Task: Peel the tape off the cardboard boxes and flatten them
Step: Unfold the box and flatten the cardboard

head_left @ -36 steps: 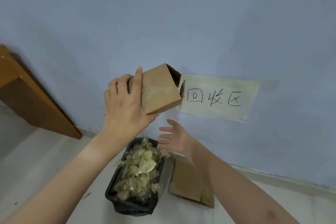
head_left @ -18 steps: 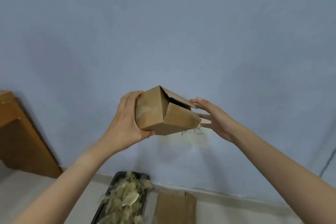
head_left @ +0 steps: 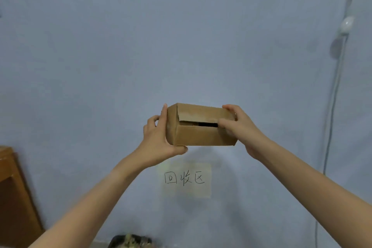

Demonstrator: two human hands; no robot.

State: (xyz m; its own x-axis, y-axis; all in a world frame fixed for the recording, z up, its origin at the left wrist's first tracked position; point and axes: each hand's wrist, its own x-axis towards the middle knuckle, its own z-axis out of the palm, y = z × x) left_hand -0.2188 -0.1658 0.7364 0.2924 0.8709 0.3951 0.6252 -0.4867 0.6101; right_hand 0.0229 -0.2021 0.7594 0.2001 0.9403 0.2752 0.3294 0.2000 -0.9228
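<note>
Small brown cardboard box, plain and a bit scuffed, up in mid-air with its long side running left to right, pretty much level. It's still box-shaped, not flattened. The 2 long flaps face the camera, nearly closed, with a thin dark slit between them. Left hand grips the left end, right hand grips the right end.

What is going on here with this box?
A person holds a small cardboard box up before a blue wall. The left hand grips its left end, the right hand grips its right end, at the gap between the flaps. The box is not yet flattened. A handwritten paper sign hangs below.
</note>
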